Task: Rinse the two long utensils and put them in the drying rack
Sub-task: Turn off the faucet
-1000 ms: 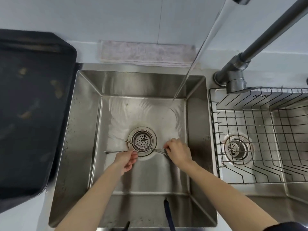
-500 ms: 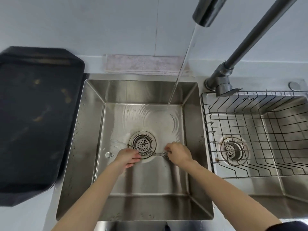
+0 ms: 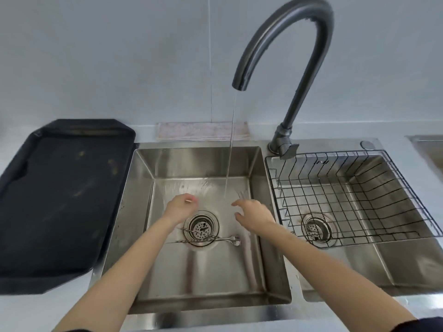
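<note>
Both hands empty, left hand [image 3: 180, 207] loosely curled, right hand [image 3: 254, 213] spread wide; two long twisted-stem spoons [image 3: 208, 239] flat across the drain strainer [image 3: 201, 228] in the left sink basin [image 3: 259, 259], probably light, stiff, wet-slippery; best pinched mid-stem.

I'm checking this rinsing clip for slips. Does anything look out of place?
Yes. Both utensils lie on the left sink floor across the drain, held by neither hand. The left hand and right hand hover empty near the running water. The rack holds nothing.
</note>
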